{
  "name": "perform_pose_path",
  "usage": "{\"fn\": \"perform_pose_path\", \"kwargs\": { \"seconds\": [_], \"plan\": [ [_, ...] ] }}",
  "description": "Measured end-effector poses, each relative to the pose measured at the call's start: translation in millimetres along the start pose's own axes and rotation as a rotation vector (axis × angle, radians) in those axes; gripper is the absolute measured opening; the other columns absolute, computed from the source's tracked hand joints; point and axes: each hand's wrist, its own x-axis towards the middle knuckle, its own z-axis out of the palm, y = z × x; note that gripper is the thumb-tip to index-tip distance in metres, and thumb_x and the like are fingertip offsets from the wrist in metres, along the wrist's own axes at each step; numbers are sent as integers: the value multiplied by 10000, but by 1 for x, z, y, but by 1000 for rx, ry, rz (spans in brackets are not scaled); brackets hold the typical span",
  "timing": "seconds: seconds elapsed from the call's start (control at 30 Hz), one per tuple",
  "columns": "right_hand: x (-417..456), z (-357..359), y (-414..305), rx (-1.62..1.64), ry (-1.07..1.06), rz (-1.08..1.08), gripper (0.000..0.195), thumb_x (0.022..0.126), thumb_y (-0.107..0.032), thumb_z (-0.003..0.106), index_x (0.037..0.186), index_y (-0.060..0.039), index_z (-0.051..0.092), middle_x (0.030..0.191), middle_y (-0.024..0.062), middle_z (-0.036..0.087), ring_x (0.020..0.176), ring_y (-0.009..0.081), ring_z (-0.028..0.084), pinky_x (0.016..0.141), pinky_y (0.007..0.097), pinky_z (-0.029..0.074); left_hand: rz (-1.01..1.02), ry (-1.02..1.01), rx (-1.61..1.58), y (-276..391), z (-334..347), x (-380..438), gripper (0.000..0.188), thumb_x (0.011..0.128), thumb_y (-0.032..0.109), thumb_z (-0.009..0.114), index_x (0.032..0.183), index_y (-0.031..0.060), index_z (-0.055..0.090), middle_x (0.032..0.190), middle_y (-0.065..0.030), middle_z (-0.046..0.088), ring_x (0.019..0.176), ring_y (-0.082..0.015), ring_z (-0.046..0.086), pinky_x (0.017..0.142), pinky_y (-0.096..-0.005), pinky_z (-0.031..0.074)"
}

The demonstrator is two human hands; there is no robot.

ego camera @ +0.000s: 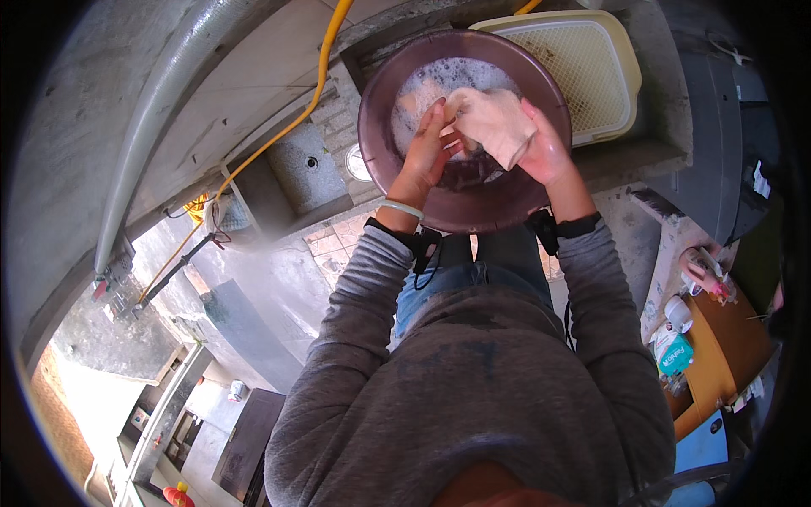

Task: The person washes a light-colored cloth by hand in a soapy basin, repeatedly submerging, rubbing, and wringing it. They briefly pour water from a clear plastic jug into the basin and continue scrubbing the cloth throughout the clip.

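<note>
Between my two hands a wet, pale peach cloth (pixel 497 123) is held up over a maroon plastic basin (pixel 462 212). My left hand (pixel 431 142) has the cloth's left end near its thumb and fingertips, the fingers curled below. On the other side my right hand (pixel 548 149) holds the right edge, thumb up and palm wet. Grey patches show near the cloth's upper left corner. Soapy water with foam (pixel 466 71) fills the basin's bottom, and another peach piece of fabric (pixel 418 96) lies partly in the suds. The fingers behind the cloth are hidden.
A cream plastic basket (pixel 624 82) with a mesh bottom sits right of the basin in a concrete trough. Left is a stone sink (pixel 307 168) with a drain hole. A yellow hose (pixel 323 70) runs along the wall. Bottles and an orange seat (pixel 716 355) are at right.
</note>
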Motion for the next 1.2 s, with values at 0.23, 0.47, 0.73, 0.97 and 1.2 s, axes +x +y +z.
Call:
{"fn": "perform_pose_path", "kwargs": {
  "seconds": [0.23, 0.47, 0.73, 0.97, 1.2],
  "plan": [
    [9, -26, 4, 268, -164, -16, 423, 952, -352, 490, 1225, -30, 515, 1119, 93, 620, 991, 209, 616, 852, 342, 498, 154, -196, 280, -11, 6, -13, 455, 882, 184, 655, 1291, 92, 477, 1141, -63, 538, 938, -140, 562, 782, -276, 472],
    [-11, 5, 13, 289, -120, -110, 440, 971, -324, 442, 1267, -2, 484, 1195, 142, 590, 1095, 249, 584, 935, 395, 476, 72, -116, 204, -23, 24, -28, 747, 766, 338, 784, 1351, 85, 394, 1252, -98, 490, 1167, -205, 451, 876, -339, 447],
    [-8, 3, 24, -44, 27, -142, 462, 914, -420, 564, 1200, -57, 551, 1072, 40, 618, 927, 137, 590, 803, 278, 481, 20, -29, -13, -23, 18, 3, 539, 880, 394, 641, 1292, 99, 461, 1168, -69, 580, 1028, -201, 553, 811, -328, 466],
    [4, -9, 23, -373, -9, -262, 148, 868, -168, 670, 977, -74, 633, 864, -23, 624, 681, 45, 503, 608, 192, 401, 13, -66, 210, -17, 34, -12, 448, 900, 345, 631, 1230, 64, 520, 1122, -62, 589, 944, -161, 572, 830, -293, 451],
    [87, -61, 21, -1069, 634, -788, 267, 801, -255, 716, 987, -72, 659, 928, 67, 676, 855, 199, 642, 725, 312, 503, 12, 169, 399, -33, 19, 26, 363, 908, 276, 613, 1177, 42, 547, 974, -35, 605, 880, -132, 574, 711, -271, 467]
  ]
}}
